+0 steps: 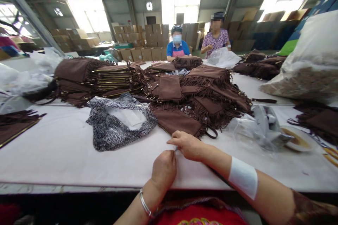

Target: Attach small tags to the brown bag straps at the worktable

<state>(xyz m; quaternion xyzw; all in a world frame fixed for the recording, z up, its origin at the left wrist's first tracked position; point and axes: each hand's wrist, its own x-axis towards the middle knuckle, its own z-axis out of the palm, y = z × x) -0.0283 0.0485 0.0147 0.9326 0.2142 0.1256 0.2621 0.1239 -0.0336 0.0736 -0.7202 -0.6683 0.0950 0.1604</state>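
Note:
Near the front of the white table, my left hand [164,167] is closed in a fist, knuckles up. My right hand [187,145] meets it from the right, fingers bent and pinched together. A tiny greyish bit shows where the hands meet; most of it is hidden, so its kind cannot be told. Just beyond my fingers lies a brown fringed pouch [179,122] with a wrist strap, at the near edge of a heap of similar pouches [211,88]. To the left rests a black-and-white patterned cloth [111,140] with white paper in its middle.
Stacked brown pouches with zips [116,81] stand at the back left. On the right are a clear plastic bag [245,132], a roll of tape [298,139], orange-handled scissors [331,154] and a big filled plastic sack [311,59]. Two people are across the table.

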